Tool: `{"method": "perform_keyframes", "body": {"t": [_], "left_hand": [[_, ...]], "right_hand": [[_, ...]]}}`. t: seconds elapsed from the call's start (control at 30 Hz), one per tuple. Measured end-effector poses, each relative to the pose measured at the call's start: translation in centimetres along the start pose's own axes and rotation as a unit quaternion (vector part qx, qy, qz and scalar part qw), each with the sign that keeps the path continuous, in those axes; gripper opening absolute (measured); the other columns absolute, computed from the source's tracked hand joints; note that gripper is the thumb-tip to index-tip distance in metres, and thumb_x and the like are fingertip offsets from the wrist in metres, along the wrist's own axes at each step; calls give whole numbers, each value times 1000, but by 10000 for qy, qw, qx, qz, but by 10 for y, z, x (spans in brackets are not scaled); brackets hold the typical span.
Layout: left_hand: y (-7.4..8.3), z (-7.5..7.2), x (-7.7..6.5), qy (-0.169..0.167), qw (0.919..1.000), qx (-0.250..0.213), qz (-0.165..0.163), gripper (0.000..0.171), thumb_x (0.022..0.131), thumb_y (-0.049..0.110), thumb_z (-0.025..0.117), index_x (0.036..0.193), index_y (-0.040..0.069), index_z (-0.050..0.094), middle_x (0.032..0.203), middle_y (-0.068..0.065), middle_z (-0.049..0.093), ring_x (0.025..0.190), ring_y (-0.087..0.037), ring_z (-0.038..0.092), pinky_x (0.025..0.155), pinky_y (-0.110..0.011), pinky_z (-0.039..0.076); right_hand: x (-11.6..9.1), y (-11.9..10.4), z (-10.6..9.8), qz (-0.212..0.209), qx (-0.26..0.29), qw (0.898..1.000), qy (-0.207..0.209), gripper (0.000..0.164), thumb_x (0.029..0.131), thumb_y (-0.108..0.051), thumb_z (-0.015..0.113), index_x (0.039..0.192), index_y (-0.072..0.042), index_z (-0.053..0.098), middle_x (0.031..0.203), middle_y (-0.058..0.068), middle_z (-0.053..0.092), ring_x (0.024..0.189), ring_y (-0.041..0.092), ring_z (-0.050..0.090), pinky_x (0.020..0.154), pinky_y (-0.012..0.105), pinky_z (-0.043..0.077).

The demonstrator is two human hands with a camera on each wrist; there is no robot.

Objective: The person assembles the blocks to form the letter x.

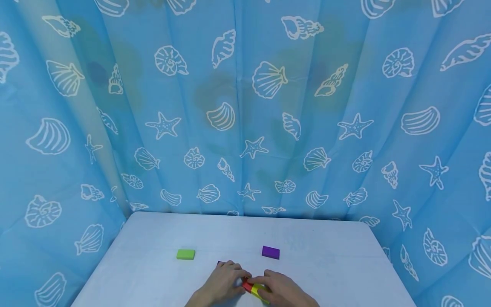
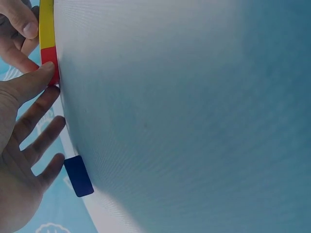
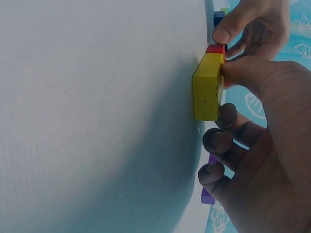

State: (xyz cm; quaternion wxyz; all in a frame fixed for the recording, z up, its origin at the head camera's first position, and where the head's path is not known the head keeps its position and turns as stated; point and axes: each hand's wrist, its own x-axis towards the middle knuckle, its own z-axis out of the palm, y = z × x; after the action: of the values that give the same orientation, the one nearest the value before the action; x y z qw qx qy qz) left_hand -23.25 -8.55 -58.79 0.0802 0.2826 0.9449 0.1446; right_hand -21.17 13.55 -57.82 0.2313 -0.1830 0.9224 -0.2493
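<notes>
A red block and a yellow block lie end to end on the white table, their ends touching. My left hand pinches the red block between thumb and index finger, the other fingers spread apart. At the yellow block, my right hand has its thumb and index finger on either side, pinching it. Beyond the left hand's fingertips lies a dark blue block, mostly hidden by that hand in the head view.
A light green block lies farther back on the left of the table, and a purple block farther back to the right. Behind and beside the table hangs a blue curtain with white shell prints.
</notes>
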Motion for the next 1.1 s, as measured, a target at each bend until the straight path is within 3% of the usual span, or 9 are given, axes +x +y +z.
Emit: {"method": "perform_keyframes", "body": {"t": [0.4,0.67,1.1], "left_hand": [[0,0,-2,56,10000,7,-49,37,84,40,81,119,36,71,104,19,68,100,-7,56,95,-45,48],[-1,-3,-3,92,9999,-58,-109,38,83,39,82,120,36,71,107,18,68,103,-8,57,97,-46,47],[-14,-8,-13,700,9966,-62,-424,40,84,39,82,121,34,71,113,11,66,107,-15,59,95,-51,50]], "right_hand": [[0,-3,1,183,162,9997,-55,32,93,-44,67,125,-43,67,85,-4,55,76,12,55,72,34,53],[1,0,2,130,336,9993,-17,32,93,-40,68,124,-43,67,83,-4,55,74,11,55,71,31,52],[3,-1,1,67,238,9997,-32,34,92,-37,69,126,-41,67,84,-8,55,77,8,55,80,38,57]]}}
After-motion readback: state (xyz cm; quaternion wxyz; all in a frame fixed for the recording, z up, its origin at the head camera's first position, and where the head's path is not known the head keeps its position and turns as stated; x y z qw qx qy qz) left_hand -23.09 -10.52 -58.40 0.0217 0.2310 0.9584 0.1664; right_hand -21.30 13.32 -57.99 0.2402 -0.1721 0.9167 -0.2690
